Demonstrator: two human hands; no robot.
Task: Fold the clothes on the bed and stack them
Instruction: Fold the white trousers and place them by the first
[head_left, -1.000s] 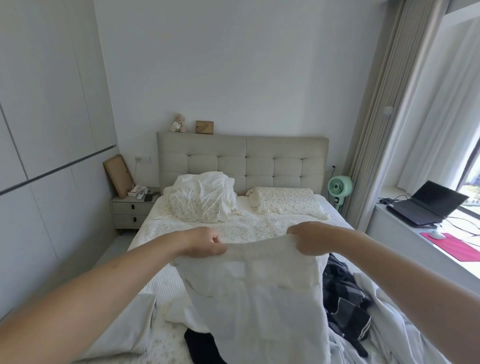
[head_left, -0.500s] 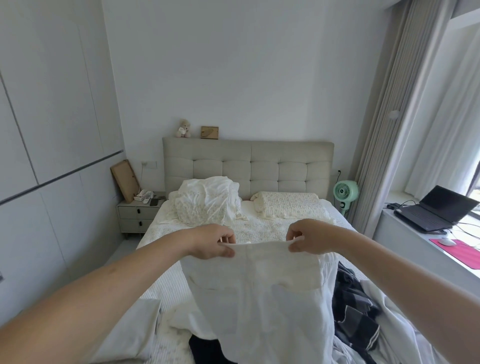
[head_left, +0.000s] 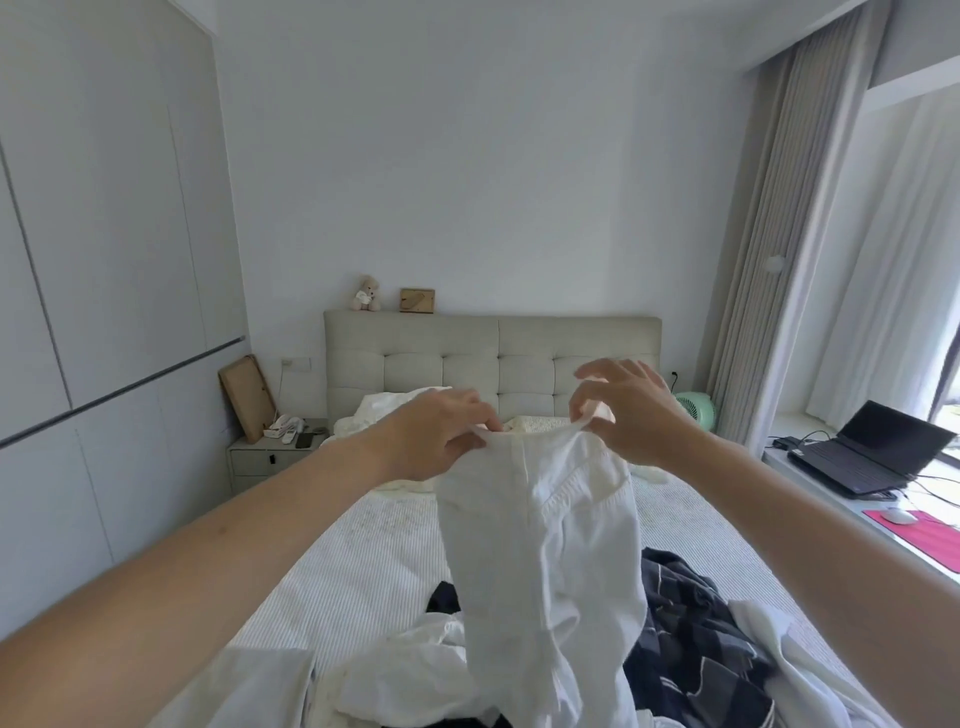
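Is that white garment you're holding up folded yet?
Not folded. The white garment hangs loose and bunched from its top edge, pinched by the left hand and right hand above the bed.

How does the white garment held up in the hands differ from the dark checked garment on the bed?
The white cotton garment is plain and hangs lifted from both hands; the dark checked garment is patterned and lies crumpled on the striped bed. Neither is folded yet.
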